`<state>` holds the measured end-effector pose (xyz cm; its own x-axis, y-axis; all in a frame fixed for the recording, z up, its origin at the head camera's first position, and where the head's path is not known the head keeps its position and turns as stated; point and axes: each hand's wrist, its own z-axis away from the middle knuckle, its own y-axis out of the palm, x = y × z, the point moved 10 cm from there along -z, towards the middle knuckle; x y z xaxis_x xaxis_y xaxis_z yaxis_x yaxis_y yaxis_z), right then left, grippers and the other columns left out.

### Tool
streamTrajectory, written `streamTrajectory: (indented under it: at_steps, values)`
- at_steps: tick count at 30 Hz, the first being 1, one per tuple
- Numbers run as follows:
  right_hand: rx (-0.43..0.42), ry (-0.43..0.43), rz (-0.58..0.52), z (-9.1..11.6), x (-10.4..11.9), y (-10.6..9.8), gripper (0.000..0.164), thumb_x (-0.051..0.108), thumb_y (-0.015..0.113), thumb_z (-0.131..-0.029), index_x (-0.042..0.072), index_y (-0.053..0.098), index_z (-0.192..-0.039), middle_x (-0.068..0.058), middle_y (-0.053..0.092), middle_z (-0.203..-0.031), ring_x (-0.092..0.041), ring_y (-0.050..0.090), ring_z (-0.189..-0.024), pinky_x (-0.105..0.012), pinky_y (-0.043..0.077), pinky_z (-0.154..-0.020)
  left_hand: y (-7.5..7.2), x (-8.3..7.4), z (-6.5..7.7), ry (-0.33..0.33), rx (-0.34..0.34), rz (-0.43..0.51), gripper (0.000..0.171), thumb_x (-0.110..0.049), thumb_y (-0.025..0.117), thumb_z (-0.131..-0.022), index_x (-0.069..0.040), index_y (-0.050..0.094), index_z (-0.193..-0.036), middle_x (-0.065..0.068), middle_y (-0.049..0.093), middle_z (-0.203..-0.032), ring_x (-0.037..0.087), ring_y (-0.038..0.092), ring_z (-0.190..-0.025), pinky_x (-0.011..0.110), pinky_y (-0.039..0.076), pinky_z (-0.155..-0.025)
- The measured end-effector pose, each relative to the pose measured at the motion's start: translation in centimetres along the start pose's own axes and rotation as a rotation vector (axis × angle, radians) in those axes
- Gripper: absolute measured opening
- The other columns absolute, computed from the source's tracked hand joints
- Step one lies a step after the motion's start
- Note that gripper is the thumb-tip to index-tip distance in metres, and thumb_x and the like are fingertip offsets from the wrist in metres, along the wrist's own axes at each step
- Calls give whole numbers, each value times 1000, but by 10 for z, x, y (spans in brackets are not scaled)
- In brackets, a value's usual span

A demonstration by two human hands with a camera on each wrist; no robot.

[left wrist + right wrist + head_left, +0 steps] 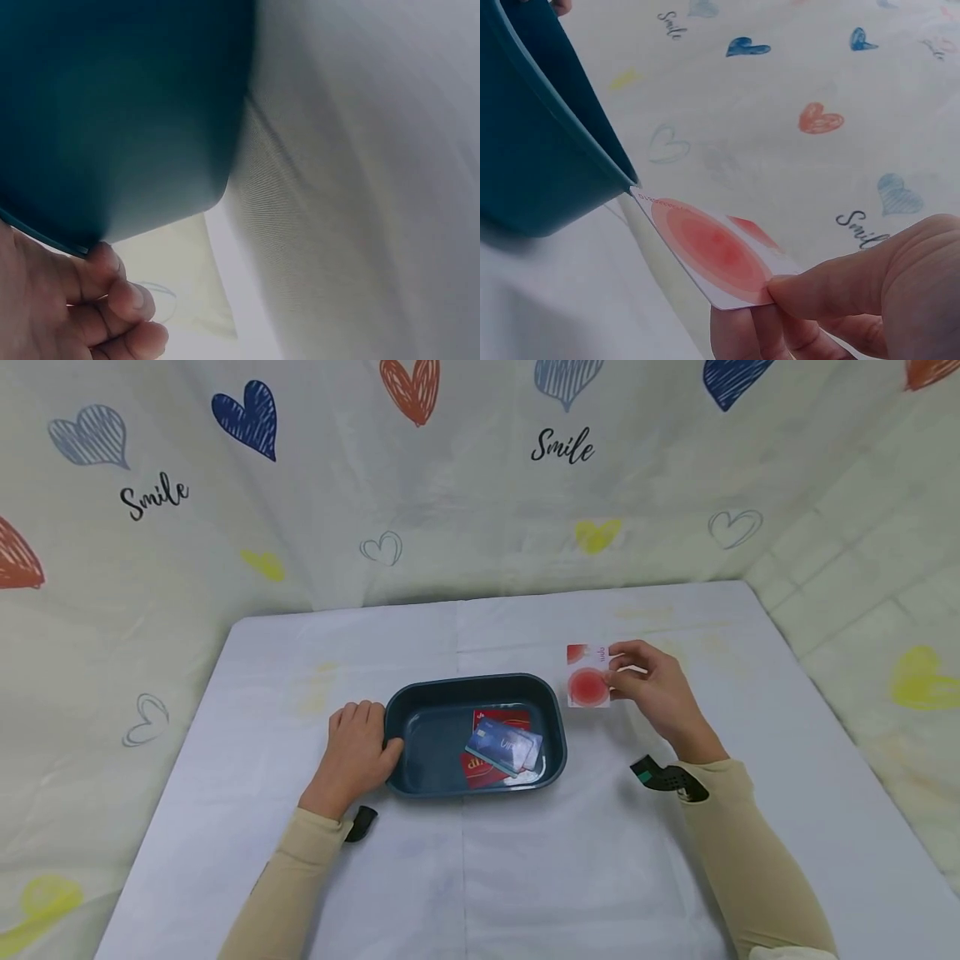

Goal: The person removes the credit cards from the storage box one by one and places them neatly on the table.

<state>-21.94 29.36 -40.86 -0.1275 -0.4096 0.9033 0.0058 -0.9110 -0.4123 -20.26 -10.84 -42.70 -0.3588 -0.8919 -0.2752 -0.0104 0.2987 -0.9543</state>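
A dark teal rectangular tray point(420, 789) stands on the table. My left hand point(360, 747) grips its left end, thumb over the rim and fingers outside; in the left wrist view the fingertips point(105, 262) meet the rim. Just right of the tray, my right hand point(648, 685) pinches a white card with a red circle point(588, 687) by its right edge. The right wrist view shows the thumb point(817, 289) on the card's face and fingers behind. Inside the tray's right half, a blue card point(495, 743) overlaps red cards point(480, 772).
A white cloth covers the table point(525, 877). Behind it hangs a pale curtain point(465, 485) printed with hearts and the word "Smile". Dark straps point(667, 778) sit at both wrists, over beige sleeves.
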Motion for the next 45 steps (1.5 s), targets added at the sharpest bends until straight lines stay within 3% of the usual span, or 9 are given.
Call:
streamTrajectory:
  at_steps: [24, 35, 45]
  values:
    - [87, 50, 0, -17, -39, 8, 42, 19, 61, -102, 3, 53, -140, -15, 56, -117, -8, 67, -87, -16, 58, -79, 2, -1, -3, 27, -18, -22, 20, -22, 56, -91, -3, 51, -94, 10, 46, -85, 30, 40, -86, 51, 34, -93]
    - [150, 112, 49, -25, -59, 19, 44, 17, 62, -101, 2, 52, -140, -19, 59, -119, -15, 65, -90, -14, 56, -79, 1, -1, -2, 13, -1, -24, 20, -22, 58, -92, -3, 51, -96, 11, 47, -87, 31, 40, -89, 52, 33, -95]
    - [157, 112, 107, -24, -63, 21, 43, 21, 65, -100, 3, 54, -138, -18, 60, -118, -20, 66, -88, -14, 55, -77, 1, -2, -1, 9, -2, -30, 22, -22, 57, -91, -1, 52, -97, 12, 48, -88, 32, 41, -89, 52, 34, -96]
